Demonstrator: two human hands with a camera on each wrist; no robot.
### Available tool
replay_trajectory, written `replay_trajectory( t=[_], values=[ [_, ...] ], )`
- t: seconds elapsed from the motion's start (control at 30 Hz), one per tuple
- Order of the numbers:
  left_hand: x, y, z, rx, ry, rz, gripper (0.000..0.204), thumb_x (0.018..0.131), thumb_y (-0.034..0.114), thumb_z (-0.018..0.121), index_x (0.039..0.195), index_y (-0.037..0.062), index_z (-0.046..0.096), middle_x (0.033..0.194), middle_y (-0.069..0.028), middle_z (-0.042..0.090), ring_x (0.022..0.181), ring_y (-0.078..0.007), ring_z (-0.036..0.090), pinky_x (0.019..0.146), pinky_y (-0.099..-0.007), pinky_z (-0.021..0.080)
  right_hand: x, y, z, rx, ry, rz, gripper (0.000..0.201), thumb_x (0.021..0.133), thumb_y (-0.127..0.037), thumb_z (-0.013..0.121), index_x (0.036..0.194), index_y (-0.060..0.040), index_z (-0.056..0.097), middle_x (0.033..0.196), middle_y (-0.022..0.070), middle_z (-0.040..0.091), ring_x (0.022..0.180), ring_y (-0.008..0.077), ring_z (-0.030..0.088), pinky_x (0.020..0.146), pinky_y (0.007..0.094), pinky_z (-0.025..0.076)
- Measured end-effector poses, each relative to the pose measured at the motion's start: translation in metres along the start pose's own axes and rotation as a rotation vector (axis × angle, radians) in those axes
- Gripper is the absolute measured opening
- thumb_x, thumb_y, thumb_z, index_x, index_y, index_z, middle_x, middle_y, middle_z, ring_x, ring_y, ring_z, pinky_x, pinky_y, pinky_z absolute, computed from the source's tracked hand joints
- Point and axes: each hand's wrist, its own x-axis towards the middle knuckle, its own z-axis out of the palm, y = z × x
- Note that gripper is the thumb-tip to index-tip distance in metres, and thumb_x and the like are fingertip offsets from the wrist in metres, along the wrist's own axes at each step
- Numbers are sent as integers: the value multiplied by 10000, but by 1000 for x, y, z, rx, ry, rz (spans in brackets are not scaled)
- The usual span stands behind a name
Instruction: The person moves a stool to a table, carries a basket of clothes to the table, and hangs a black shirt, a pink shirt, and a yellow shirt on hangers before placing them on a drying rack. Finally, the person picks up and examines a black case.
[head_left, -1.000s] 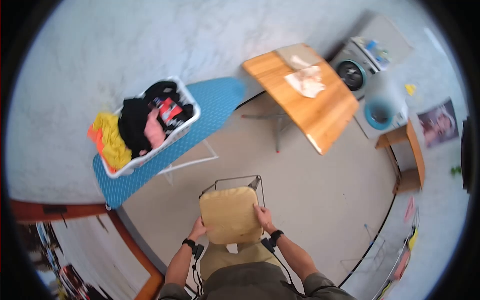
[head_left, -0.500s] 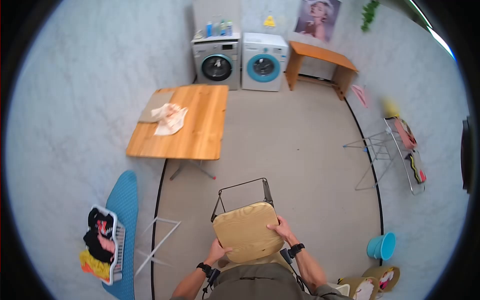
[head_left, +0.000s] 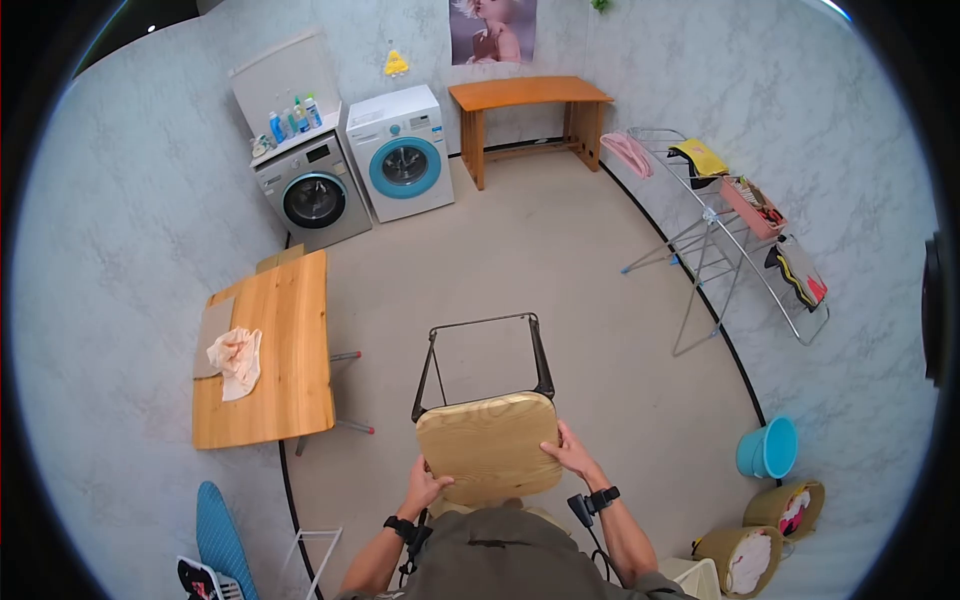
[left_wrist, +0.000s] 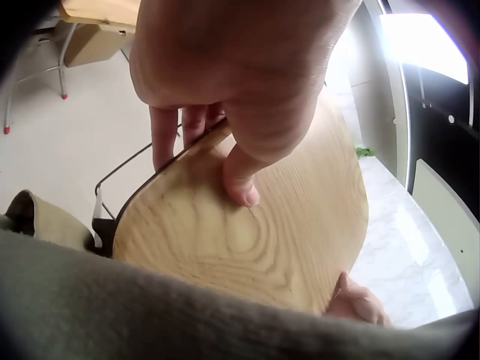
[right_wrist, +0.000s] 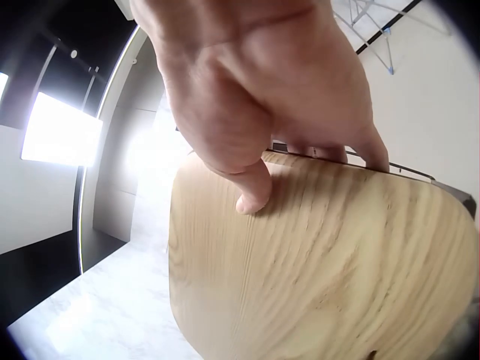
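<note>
A stool with a pale wooden seat point(head_left: 490, 445) and a dark metal frame point(head_left: 484, 320) is held in front of the person's body. At the seat's left edge the left hand point(head_left: 427, 485) grips it; in the left wrist view that hand point(left_wrist: 232, 82) has its thumb on the wood and its fingers over the rim. The right hand point(head_left: 572, 452) grips the opposite edge. The right wrist view shows this hand point(right_wrist: 262, 90) with the thumb on the seat point(right_wrist: 315, 255) and the other fingertips hidden behind the edge.
A wooden table point(head_left: 290, 350) with a cloth point(head_left: 237, 362) stands left, above an ironing board point(head_left: 222, 535). Two washing machines point(head_left: 404, 165) and a brown desk point(head_left: 530, 92) line the back. Right are a drying rack point(head_left: 735, 240), blue buckets point(head_left: 768, 450) and laundry baskets point(head_left: 738, 560).
The view has swung to the right, so the table and ironing board now lie farther left and the drying rack shows more fully. Both hands still hold the seat.
</note>
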Motion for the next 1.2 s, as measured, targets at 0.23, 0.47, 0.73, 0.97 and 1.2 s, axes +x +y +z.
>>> replay_trajectory(
  t=[0.23, 0.47, 0.73, 0.97, 1.2],
  values=[
    [175, 29, 11, -8, 61, -56, 586, 618, -13, 816, 1112, 3, 501, 1075, -99, 624, 1021, -209, 590, 915, -339, 456, 180, -76, -63, 74, -306, 50, 594, 842, -58, 657, 1354, -26, 357, 1302, 87, 480, 1219, 167, 438, 1043, 325, 346],
    [398, 106, 45, -211, -21, 28, 573, 614, -14, 809, 1104, -4, 512, 1084, -107, 626, 1036, -203, 589, 920, -337, 456, 330, -186, -109, 46, -123, -137, 592, 803, -25, 691, 1312, -3, 390, 1247, 84, 527, 1170, 178, 488, 1016, 321, 380],
    [632, 165, 110, 86, -128, 118, 510, 616, 55, 821, 1050, 1, 559, 917, -90, 650, 832, -192, 591, 797, -331, 475, 486, -169, -231, -60, 288, 56, 563, 754, 48, 684, 1253, 30, 425, 1181, 116, 575, 1080, 188, 566, 947, 333, 451],
    [856, 230, 166, 125, -139, 56, 539, 619, 37, 806, 1089, -5, 545, 973, -87, 647, 898, -187, 599, 847, -334, 474, 711, -198, -364, -63, 164, 41, 526, 814, 0, 649, 1280, 12, 405, 1212, 118, 562, 1127, 197, 540, 977, 334, 426],
    [1001, 291, 183, -36, 53, 33, 525, 614, 16, 802, 1069, -18, 543, 971, -106, 658, 892, -200, 613, 840, -339, 483, 873, -325, -423, 35, -218, -86, 729, 807, 73, 567, 1438, -8, 210, 1375, 131, 417, 1280, 214, 414, 1051, 349, 346]
  ],
)
